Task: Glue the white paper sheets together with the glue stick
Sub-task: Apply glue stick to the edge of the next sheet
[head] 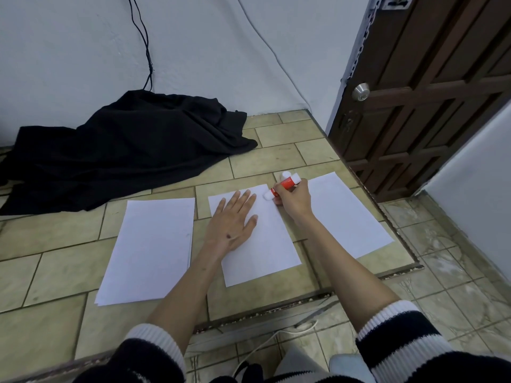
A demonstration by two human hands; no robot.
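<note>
fingers (279, 200) of the right hand (293, 200) are curling round the red glue stick (282, 186), grasping it at the middle of the frame with its white end pressing down near the upper right corner of the middle sheet (265, 244). the left hand (232, 219) is lying flat on that same sheet, fingers straight and spread, pinning it to the tiled floor (60, 272). a small white cap (285, 175) is sitting just beyond the stick, on the floor. a stack of sheets (152, 244) is lying at centre left, and one more sheet (345, 214) at centre right, partly hidden by the right forearm. a black cloth (124, 145) is heaped at upper left, and a brown door (428, 92) is standing at upper right. judging by this, the gluing step is just starting: glue is being laid on at one corner, and no sheet is joined yet. the next move is probably calling for steady strokes along the edges while the flat hand is keeping the paper from sliding, then another sheet laid squarely on top.
</note>
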